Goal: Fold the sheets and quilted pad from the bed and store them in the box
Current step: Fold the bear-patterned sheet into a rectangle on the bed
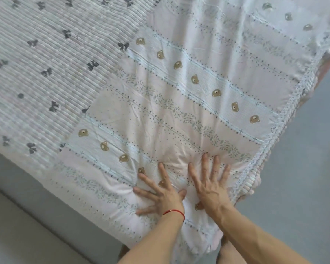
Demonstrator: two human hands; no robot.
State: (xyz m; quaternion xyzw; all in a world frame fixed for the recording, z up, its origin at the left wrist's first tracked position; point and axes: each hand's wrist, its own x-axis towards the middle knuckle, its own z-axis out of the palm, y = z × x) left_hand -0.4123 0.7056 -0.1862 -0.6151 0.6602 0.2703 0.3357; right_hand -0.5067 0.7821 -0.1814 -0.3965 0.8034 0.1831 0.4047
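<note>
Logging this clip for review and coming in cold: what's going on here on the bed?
A person is pressing both hands flat, fingers spread, on a bear-print sheet laid over the bed. The left hand and the right hand sit side by side near the sheet's near edge, and the cloth bunches slightly between them. A ribbed quilted pad with dark bows lies under the sheet and is uncovered on the left. No box is in view.

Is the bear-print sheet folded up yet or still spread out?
Spread out. The bear-print sheet lies flat over the quilted pad, with the left hand and right hand pressing on it.
</note>
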